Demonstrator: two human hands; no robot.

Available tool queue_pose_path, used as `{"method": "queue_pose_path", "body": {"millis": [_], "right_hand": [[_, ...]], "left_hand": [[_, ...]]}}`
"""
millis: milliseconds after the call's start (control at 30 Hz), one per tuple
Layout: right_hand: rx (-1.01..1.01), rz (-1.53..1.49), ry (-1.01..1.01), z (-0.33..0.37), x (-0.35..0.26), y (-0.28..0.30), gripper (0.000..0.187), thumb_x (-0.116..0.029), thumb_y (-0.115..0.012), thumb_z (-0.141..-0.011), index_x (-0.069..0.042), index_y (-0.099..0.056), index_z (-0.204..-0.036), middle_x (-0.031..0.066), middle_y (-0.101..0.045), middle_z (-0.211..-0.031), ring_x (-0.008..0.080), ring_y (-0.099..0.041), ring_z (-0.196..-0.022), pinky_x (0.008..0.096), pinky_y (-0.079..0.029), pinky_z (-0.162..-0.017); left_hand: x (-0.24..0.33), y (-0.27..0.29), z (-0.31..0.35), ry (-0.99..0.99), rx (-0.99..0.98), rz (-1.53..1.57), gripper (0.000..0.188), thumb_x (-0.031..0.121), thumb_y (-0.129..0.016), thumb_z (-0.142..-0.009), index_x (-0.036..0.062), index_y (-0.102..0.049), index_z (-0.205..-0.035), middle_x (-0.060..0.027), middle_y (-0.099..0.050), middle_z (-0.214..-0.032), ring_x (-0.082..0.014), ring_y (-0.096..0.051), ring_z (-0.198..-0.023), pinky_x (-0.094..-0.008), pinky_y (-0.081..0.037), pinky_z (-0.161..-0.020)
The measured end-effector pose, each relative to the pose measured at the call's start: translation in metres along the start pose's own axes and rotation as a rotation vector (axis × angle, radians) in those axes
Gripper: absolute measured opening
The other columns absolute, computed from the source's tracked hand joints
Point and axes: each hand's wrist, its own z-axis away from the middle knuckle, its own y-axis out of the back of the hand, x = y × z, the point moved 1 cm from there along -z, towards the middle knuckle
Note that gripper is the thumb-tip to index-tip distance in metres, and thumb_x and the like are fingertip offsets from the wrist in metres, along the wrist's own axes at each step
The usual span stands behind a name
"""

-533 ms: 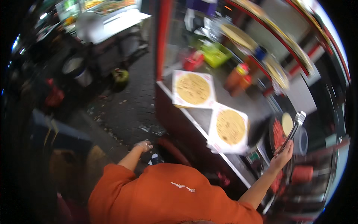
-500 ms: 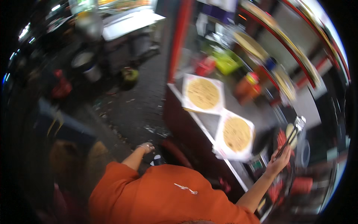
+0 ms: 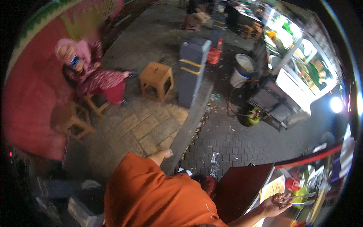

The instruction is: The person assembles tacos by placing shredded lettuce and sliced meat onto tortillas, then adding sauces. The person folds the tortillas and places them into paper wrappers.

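My right hand [image 3: 273, 206] is closed around a pair of metal tongs [image 3: 302, 199], whose arms point right over the stall counter. Beside that hand a round, pale yellow flatbread [image 3: 273, 189] lies on white paper, partly cut off from sight by the hand. My left hand [image 3: 166, 153] hangs low beside my body over the kerb, away from the counter. A clear, shiny covering like a plastic glove shows at its fingertips; its fingers are too small and blurred to read.
A dark red cart side [image 3: 244, 191] stands at my right. Ahead are a grey post [image 3: 191, 72], a wooden stool [image 3: 156, 81], a white bucket [image 3: 242, 70], a green gas cylinder [image 3: 252, 117] and a lit food stall [image 3: 298, 75]. A person [image 3: 92, 72] sits by the red wall with a phone.
My view has swung left from the counter toward the pavement and seated person. The flatbreads now sit at the lower right edge. The tongs stay in my right hand, now pointing right.
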Motion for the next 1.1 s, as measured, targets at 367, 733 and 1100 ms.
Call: {"method": "queue_pose_path", "body": {"millis": [367, 733, 1100], "right_hand": [[-0.039, -0.127, -0.501, 0.082, 0.08, -0.063, 0.047, -0.041, -0.045, -0.114, -0.004, -0.053, -0.142, 0.0076, -0.066, -0.093, 0.0074, -0.049, -0.056, 0.019, -0.04, -0.042], [-0.028, -0.306, -0.978, 0.168, 0.104, -0.078, 0.05, -0.048, -0.044, -0.113, -0.006, -0.057, -0.138, 0.0085, -0.072, -0.109, 0.0105, -0.058, -0.054, 0.021, -0.04, -0.037], [0.039, -0.321, -1.014, 0.166, 0.091, -0.106, 0.051, -0.051, -0.045, -0.112, -0.012, -0.055, -0.143, 0.0038, -0.067, -0.086, 0.0115, -0.047, -0.048, 0.0245, -0.038, -0.037]], "left_hand": [[0.015, -0.097, 0.06, 0.076, -0.24, -0.293, 0.044, 0.044, -0.055, -0.104, 0.0098, -0.077, -0.12, -0.0173, -0.072, -0.13, -0.0375, -0.069, -0.119, -0.049, -0.055, -0.096], [0.026, -0.054, 0.013, -0.149, -0.158, -0.229, 0.049, 0.045, -0.047, -0.107, 0.0092, -0.08, -0.111, -0.0178, -0.074, -0.122, -0.0404, -0.071, -0.112, -0.0551, -0.055, -0.094], [0.09, -0.04, -0.01, -0.348, -0.059, -0.226, 0.036, 0.036, -0.059, -0.099, 0.0064, -0.076, -0.088, -0.0238, -0.074, -0.099, -0.0415, -0.068, -0.08, -0.0522, -0.053, -0.073]]}}
